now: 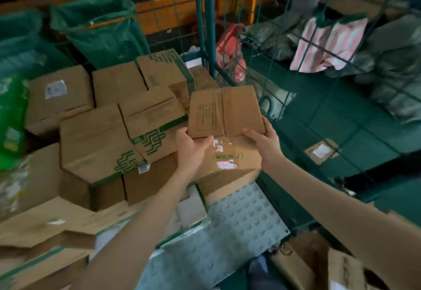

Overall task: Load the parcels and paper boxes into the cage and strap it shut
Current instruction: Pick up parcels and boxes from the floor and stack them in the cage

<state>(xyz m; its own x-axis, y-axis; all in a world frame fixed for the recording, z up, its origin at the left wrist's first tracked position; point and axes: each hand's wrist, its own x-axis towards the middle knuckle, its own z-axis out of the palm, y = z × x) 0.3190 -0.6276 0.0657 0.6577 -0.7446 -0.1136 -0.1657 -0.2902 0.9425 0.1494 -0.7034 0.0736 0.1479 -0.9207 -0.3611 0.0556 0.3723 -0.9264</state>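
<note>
Closest in, a grey studded panel [239,219] lies below the two bare forearms, with cardboard cartons blurred at the lower left and lower right. Up the arms now: the left hand [193,146] grips the near left corner of a small cardboard box [225,112], thumb laid along its near edge and fingers tucked beneath. The right hand [262,139] clamps the near right corner, thumb on top, fingers wrapped round the side. So both hands have the box, held about level, taped seam up. It sits just above a labelled carton [230,160] with green print and torn stickers; whether the two touch, it's hard to tell.

Left of the hands is the stack of cartons with green zigzag print [145,144], tipped at odd angles, and behind it a plain carton with a white label [57,89]. To the right, the green wire mesh wall [319,107] runs just beside the held box, and beyond the mesh a flat parcel [322,151] lies on the green floor.

Further back, a green cage post [207,23] rises upright, a red parcel [230,48] beside it. Far right there's a pink-and-white striped parcel [328,44] among grey bags [398,73]; far left, green sacks [100,28].
</note>
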